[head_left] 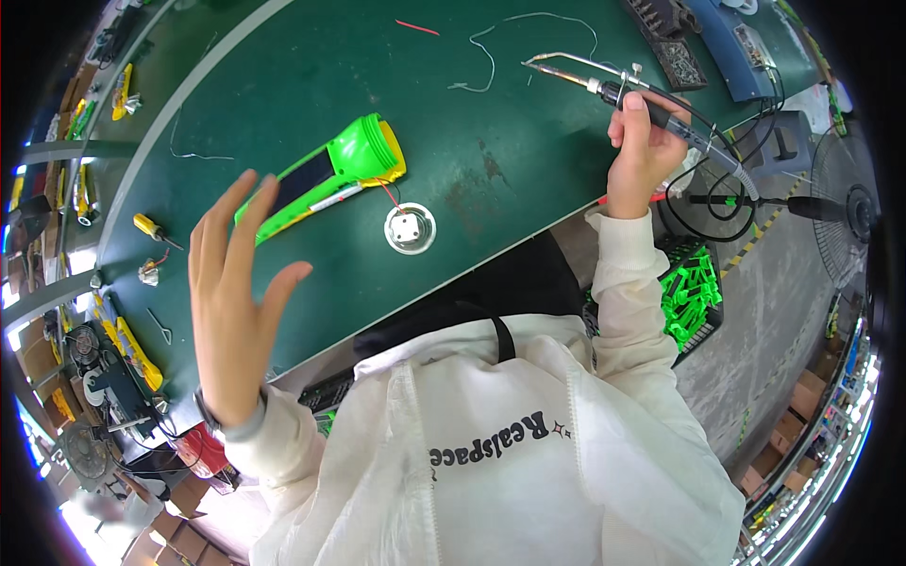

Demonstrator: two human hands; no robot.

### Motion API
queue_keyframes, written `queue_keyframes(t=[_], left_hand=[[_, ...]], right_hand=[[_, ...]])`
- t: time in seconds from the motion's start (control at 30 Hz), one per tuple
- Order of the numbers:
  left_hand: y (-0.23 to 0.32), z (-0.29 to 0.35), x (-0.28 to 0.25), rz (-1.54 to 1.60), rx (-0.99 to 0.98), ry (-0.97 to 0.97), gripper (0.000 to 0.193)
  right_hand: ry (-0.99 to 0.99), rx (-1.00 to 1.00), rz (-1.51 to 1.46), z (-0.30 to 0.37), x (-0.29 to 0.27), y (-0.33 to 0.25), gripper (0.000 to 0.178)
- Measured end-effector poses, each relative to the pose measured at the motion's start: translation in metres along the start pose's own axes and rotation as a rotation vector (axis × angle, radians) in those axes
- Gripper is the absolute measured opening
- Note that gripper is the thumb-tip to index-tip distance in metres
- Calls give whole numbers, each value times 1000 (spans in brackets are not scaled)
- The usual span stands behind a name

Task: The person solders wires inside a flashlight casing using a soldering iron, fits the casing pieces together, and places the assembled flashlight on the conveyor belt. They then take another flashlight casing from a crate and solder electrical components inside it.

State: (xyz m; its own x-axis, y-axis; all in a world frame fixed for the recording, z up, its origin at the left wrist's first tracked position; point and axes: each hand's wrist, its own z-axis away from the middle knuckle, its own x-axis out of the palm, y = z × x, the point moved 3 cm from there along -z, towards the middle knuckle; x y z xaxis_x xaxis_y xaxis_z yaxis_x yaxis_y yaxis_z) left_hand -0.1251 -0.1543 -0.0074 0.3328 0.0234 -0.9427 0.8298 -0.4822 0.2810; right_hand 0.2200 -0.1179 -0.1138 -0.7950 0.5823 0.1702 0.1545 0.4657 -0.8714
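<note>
My left hand (234, 292) is raised above the green table (283, 85), fingers spread, holding nothing. Just beyond its fingertips lies a bright green flashlight body (326, 179) with a dark panel and a yellow rim. A red wire runs from it to a round silver reflector (410, 229) lying flat nearby. My right hand (642, 146) grips the dark handle of a soldering iron (604, 87), its metal tip pointing left over the table, with a black cord trailing to the right.
Loose white wire (491, 47) and a short red wire (416, 27) lie at the table's far side. A yellow-handled screwdriver (151, 227) rests at left. A crate of green parts (694, 292) sits on the floor at right, beside a fan (845, 208).
</note>
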Motion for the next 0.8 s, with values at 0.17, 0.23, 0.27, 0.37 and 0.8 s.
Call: queue_keyframes(t=[0.17, 0.23, 0.27, 0.37, 0.8], left_hand=[[-56, -11, 44, 37, 11, -59, 75], [-68, -6, 53, -57, 78, -2, 74], [-72, -3, 56, -80, 113, 13, 73], [-80, -1, 62, -128, 141, 27, 74], [-138, -293, 68, -153, 246, 536, 56]], right_hand=[[9, 40, -22, 3, -1, 1, 22], [6, 50, -58, 3, -2, 3, 22], [1, 66, -71, 4, -3, 3, 22], [15, 66, -81, 4, -6, 5, 22], [88, 75, 106, 8, -14, 9, 22]])
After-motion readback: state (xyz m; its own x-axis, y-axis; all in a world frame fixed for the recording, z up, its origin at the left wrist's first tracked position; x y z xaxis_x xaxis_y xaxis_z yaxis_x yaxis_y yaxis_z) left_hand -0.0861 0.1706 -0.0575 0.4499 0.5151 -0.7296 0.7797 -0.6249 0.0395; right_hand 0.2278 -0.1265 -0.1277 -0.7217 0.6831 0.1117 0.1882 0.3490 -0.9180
